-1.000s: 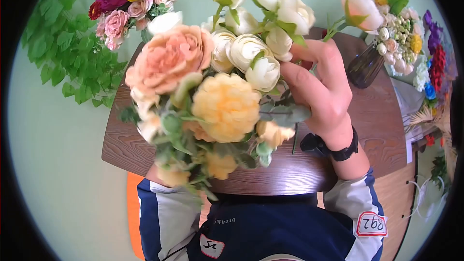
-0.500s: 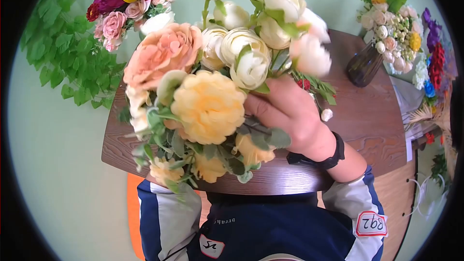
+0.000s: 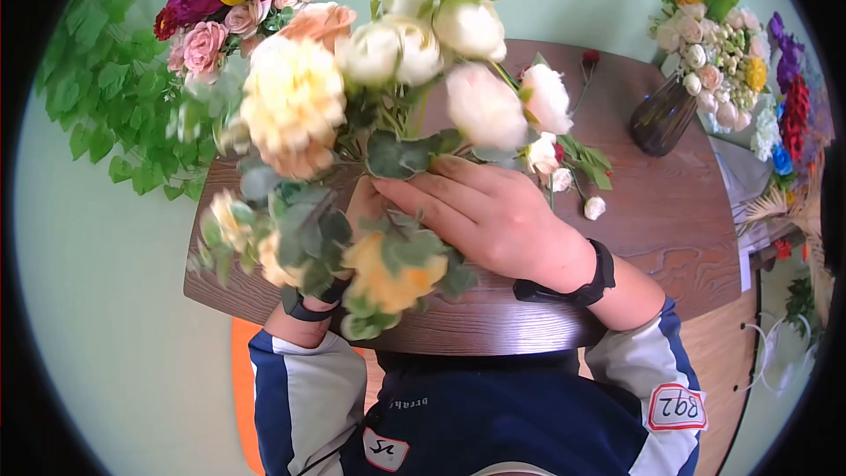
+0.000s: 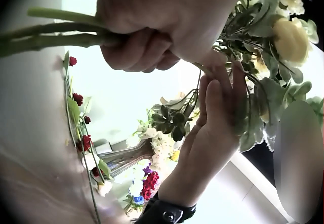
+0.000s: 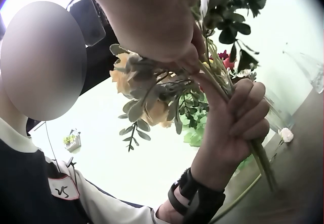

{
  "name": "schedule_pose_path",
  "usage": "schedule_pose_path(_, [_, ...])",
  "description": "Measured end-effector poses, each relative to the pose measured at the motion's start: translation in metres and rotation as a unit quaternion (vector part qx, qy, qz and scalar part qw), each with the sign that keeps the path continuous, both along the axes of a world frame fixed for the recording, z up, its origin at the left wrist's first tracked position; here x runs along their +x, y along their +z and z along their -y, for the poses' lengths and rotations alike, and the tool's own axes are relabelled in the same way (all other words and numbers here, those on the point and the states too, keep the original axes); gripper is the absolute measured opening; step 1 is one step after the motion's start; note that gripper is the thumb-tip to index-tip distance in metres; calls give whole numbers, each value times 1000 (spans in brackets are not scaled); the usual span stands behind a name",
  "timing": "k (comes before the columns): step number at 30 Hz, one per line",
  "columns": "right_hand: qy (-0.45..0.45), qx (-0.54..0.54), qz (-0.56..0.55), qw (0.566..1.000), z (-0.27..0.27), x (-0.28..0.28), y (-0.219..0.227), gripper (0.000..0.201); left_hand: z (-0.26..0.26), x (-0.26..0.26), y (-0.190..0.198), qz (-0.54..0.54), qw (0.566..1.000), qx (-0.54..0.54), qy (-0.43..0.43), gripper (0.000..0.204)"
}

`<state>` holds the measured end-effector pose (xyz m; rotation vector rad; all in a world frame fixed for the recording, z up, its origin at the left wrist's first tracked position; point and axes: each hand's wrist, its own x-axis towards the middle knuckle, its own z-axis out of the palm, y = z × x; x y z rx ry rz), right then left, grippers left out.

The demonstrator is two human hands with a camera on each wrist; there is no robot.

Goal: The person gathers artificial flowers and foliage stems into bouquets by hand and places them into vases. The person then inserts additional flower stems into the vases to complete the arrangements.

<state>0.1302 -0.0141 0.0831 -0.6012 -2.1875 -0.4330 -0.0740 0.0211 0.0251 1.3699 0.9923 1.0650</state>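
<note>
A large bouquet of white flowers [image 3: 471,28], pale pink ones [image 3: 485,106], a yellow bloom [image 3: 293,92] and grey-green leaves [image 3: 304,229] is held upright over the table. My left hand [image 3: 363,204] is mostly hidden by leaves in the head view; in the left wrist view my left hand [image 4: 147,27] has its fingers curled round the green stems [image 4: 55,37]. Just above it, my right hand [image 3: 498,220] lies against the stems under the blooms, its fingers extended. The right wrist view shows my right hand [image 5: 157,27] above my gripping left hand [image 5: 233,123].
On the brown table [image 3: 652,220], small red and white flowers [image 3: 595,207] with green leaves lie at the right. A dark vase [image 3: 663,119] of flowers stands at the back right. Another colourful bunch [image 3: 204,48] is at the back left, beside a green leafy plant [image 3: 115,79].
My right hand has moved left and down from the white blooms to the stems, its fingers straighter. The pale pink flower is now within the bouquet, which has turned, its yellow bloom shifting left.
</note>
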Motion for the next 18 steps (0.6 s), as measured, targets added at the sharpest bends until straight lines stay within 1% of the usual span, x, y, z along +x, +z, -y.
schedule_pose_path(1, [-1, 0, 0, 1000, -1, -1, 0, 41, -34, 48, 12, 2, 1000, -2, 1, 26])
schedule_pose_path(2, [1, -5, 9, 1000, -1, -3, 0, 41, -16, 27, 7, 4, 1000, -5, 1, 26])
schedule_pose_path(3, [3, -10, 19, 1000, -2, -4, 0, 42, -14, 26, 7, 5, 1000, -7, 0, 26])
schedule_pose_path(4, [17, -24, 29, 999, -2, -2, 2, 42, -38, 44, 16, 7, 1000, -10, 0, 27])
schedule_pose_path(5, [15, -24, 29, 999, -3, -1, 2, 42, -41, 46, 18, 9, 1000, -12, -1, 27])
schedule_pose_path(6, [30, 2, 19, 999, -4, -1, 3, 39, -36, 34, 18, 11, 1000, -14, -2, 27])
schedule_pose_path(7, [45, 28, 10, 999, -5, 0, 3, 37, 0, -19, 7, 12, 1000, -16, -3, 28])
schedule_pose_path(8, [43, 28, 10, 999, -6, 2, 4, 37, 4, -19, 6, 14, 1000, -18, -4, 28])
schedule_pose_path(10, [78, 75, -21, 994, -8, 9, 8, 21, -19, 7, 15, 19, 1000, -22, -7, 28])
schedule_pose_path(11, [76, 75, -20, 994, -8, 16, 13, 21, -19, 9, 15, 21, 999, -24, -8, 29])
schedule_pose_path(12, [58, 29, 10, 998, -6, 27, 21, 15, -34, -1, 8, 54, 996, -10, -67, 40])
schedule_pose_path(13, [40, -19, 40, 998, -4, 36, 29, 9, -36, 3, 2, 160, 986, -3, -39, 38])
schedule_pose_path(15, [-78, -103, 55, 990, -4, 48, 42, 2, -41, -4, 7, 219, 972, -20, -81, 40])
schedule_pose_path(16, [-77, -105, 57, 990, -6, 55, 40, 2, -42, -5, 12, 214, 975, -45, -37, 44])
schedule_pose_path(17, [-121, -137, 48, 982, -10, 61, 36, 3, -44, -9, 16, 219, 974, -56, 0, 44])
schedule_pose_path(18, [-164, -169, 39, 971, -14, 62, 32, 4, -47, -7, 19, 235, 966, -39, 97, 44])
